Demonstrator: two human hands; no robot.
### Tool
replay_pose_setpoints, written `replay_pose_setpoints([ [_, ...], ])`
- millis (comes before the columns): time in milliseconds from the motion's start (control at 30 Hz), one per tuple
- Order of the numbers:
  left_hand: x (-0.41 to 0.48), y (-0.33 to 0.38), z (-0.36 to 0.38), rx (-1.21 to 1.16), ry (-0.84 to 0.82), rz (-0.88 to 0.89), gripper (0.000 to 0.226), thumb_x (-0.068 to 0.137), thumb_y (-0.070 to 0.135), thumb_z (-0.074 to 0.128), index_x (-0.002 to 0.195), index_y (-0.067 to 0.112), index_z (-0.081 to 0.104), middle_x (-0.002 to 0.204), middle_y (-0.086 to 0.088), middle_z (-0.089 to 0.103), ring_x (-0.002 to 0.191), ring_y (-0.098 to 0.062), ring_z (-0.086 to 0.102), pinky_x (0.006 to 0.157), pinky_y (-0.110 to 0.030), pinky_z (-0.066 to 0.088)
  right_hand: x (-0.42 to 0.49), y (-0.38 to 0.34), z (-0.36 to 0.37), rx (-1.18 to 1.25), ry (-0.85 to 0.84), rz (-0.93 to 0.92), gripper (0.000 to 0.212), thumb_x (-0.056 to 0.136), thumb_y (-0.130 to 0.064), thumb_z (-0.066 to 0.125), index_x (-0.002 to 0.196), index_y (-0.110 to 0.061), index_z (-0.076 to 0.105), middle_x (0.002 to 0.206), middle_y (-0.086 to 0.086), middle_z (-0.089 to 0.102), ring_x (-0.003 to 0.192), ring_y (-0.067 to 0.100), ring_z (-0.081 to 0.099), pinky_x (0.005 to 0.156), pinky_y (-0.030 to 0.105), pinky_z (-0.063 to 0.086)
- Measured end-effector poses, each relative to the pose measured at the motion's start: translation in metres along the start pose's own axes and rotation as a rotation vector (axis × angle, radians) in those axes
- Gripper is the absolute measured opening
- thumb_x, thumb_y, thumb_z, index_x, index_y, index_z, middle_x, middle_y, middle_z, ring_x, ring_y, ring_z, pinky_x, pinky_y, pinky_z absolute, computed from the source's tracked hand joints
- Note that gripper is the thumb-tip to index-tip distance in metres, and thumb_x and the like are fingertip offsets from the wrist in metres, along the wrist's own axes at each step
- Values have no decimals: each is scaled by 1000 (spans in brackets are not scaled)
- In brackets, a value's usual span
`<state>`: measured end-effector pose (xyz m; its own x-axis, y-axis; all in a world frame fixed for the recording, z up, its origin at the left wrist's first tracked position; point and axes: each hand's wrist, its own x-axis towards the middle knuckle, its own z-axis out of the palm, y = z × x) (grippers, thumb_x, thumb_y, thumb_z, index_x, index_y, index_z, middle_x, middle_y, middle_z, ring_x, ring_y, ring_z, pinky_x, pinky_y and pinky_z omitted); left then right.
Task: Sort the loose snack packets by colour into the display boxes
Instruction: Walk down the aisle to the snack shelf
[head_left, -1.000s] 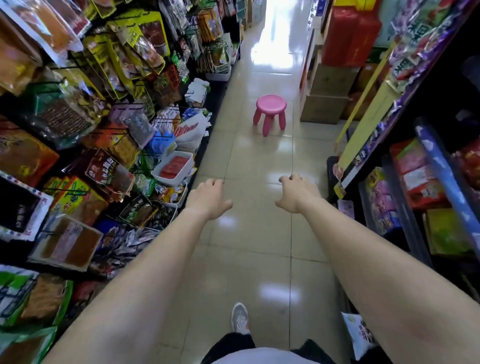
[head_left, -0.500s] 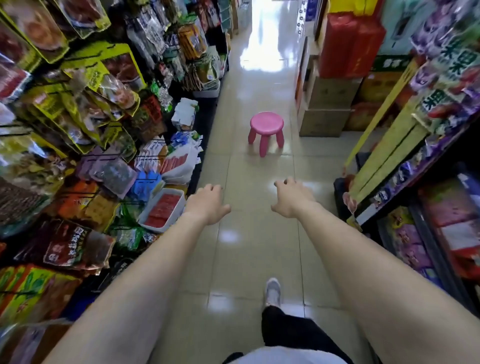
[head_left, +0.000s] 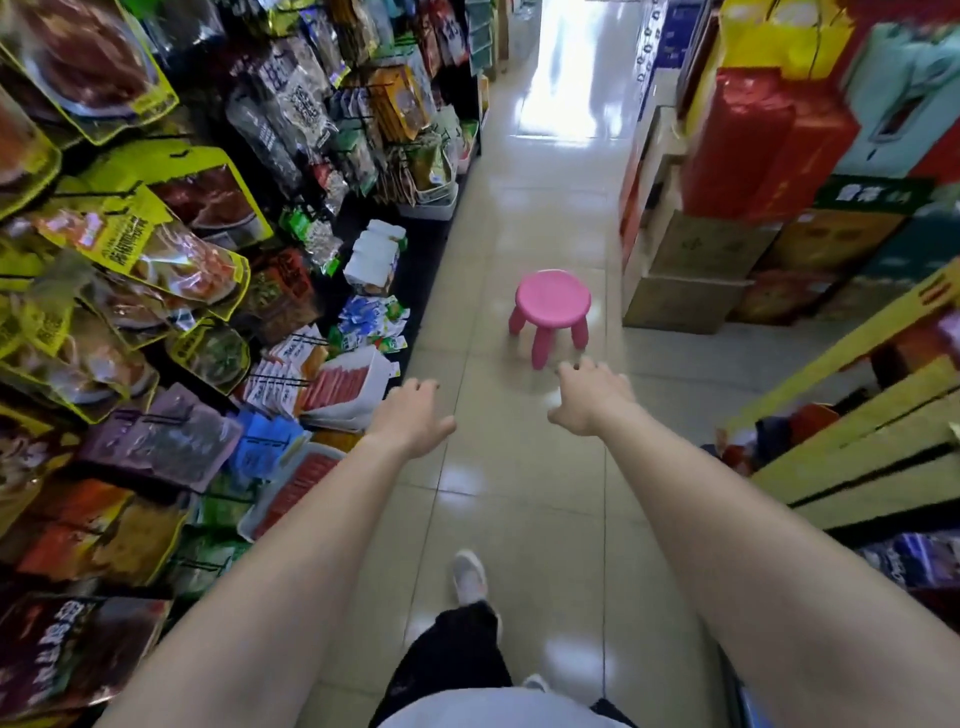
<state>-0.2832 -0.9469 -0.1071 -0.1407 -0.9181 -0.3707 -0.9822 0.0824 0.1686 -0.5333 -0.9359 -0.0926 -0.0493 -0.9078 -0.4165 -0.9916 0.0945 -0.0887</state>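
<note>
Closer now to the pink stool (head_left: 553, 297), we hold our left grip (head_left: 410, 420) and right grip (head_left: 592, 402) loosely spread, empty.

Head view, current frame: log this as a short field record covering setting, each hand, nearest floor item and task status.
setting: shop aisle with tiled floor; hanging snack packets on the person's left
left hand: stretched forward, fingers relaxed, holds nothing
right hand: stretched forward, fingers relaxed, holds nothing
floor item: pink stool, upright, ahead of both hands
display box: white, holds red packets, low on the left shelving
task status: no packet in either hand
</note>
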Motion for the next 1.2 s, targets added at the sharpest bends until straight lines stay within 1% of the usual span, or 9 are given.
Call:
replay_pose_setpoints([
  [200,143,-16,-40,-31,-9,8,66,90,47,54,146,17,38,146,-10,42,131,-31,44,100,-48,45,139,-13,-47,-14,-20,25,69,85,-50,65,142,-18,42,148,12,40,134,34,41,105,48,38],
  [300,204,-22,-69,-1,-2,32,64,90,47,55,145,16,40,144,-10,46,130,-31,45,101,-46,44,193,-20,-78,3,-24,53,68,85,-49,66,141,-19,43,144,12,44,130,35,44,103,49,40],
  [433,289,-31,-110,53,12,53,62,91,49,54,142,17,42,141,-9,47,125,-31,49,97,-44,44,271,-38,-123,9,-9,51,62,88,-43,61,142,-21,43,140,11,45,125,34,47,99,48,42],
  [533,347,-34,-137,30,2,64,61,91,49,54,142,16,42,139,-8,48,124,-30,49,95,-44,45,325,-49,-151,11,-11,42,62,85,-36,65,141,-20,45,138,11,47,123,34,49,99,50,42],
  [700,448,-36,-173,42,6,73,60,92,47,55,141,17,42,138,-9,48,123,-31,49,92,-44,44,427,-52,-188,32,-13,33,62,87,-41,62,143,-21,44,144,10,45,131,33,45,101,47,40],
  [867,555,-45,-211,56,-34,18,62,92,48,55,144,18,41,140,-8,47,125,-31,48,96,-46,47,545,-42,-218,31,-30,43,63,85,-46,62,140,-20,46,141,10,48,130,33,47,100,45,43],
  [967,612,-43,-240,42,-54,-17,59,93,45,53,144,19,40,143,-6,45,127,-29,47,93,-44,47,611,-37,-251,40,-48,33,64,86,-47,62,141,-19,46,139,11,48,127,34,48,97,45,45],
  [1067,672,-36,-266,21,-51,-17,59,94,46,52,145,20,39,145,-5,44,127,-30,47,92,-44,48,674,-33,-283,39,-38,39,65,86,-48,63,142,-19,45,138,11,49,124,34,49,94,45,45],
  [1200,749,-34,-288,12,-81,-6,63,92,50,52,146,22,38,144,-4,44,129,-29,46,97,-49,47,750,-38,-315,39,-61,40,67,87,-50,63,144,-20,43,141,10,47,128,33,48,97,46,45],
])
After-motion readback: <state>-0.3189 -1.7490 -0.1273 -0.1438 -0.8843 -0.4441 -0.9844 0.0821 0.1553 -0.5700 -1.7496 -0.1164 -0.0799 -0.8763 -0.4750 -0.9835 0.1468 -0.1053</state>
